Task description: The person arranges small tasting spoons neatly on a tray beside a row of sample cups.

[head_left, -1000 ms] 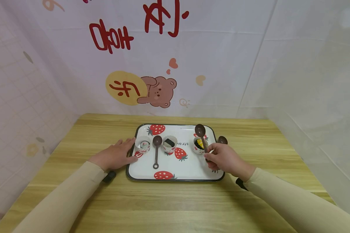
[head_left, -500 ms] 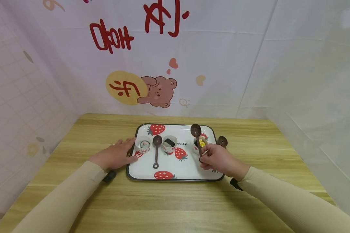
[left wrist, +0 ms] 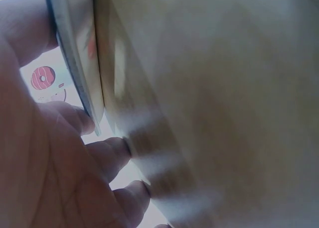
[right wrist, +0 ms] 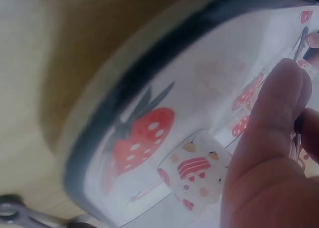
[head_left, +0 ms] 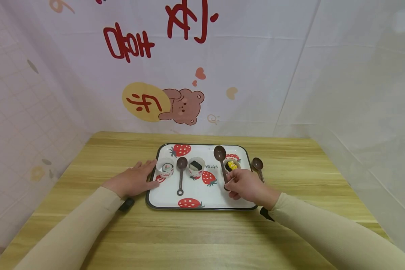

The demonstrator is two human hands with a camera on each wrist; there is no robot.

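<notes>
On bench (head_left: pixel 175 240), we count one tray (head_left: pixel 162 198). Over tray, grip of right hand (head_left: pixel 248 186) pinches handle of first spoon (head_left: pixel 219 153), just left of right cup (right wrist: pixel 199 163). Second spoon (head_left: pixel 180 180) lies on tray, between left cup (head_left: pixel 168 174) and middle cup (head_left: pixel 195 174); third spoon (head_left: pixel 257 164) on bench, beside tray. Grip of left hand (head_left: pixel 133 182) is loose, fingers spread, touching tray's left edge.

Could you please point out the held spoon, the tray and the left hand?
Held spoon (head_left: pixel 219 153): head view, on its bowl.
Tray (head_left: pixel 206 193): head view, on its bare white base.
Left hand (head_left: pixel 132 181): head view, on its back.
</notes>
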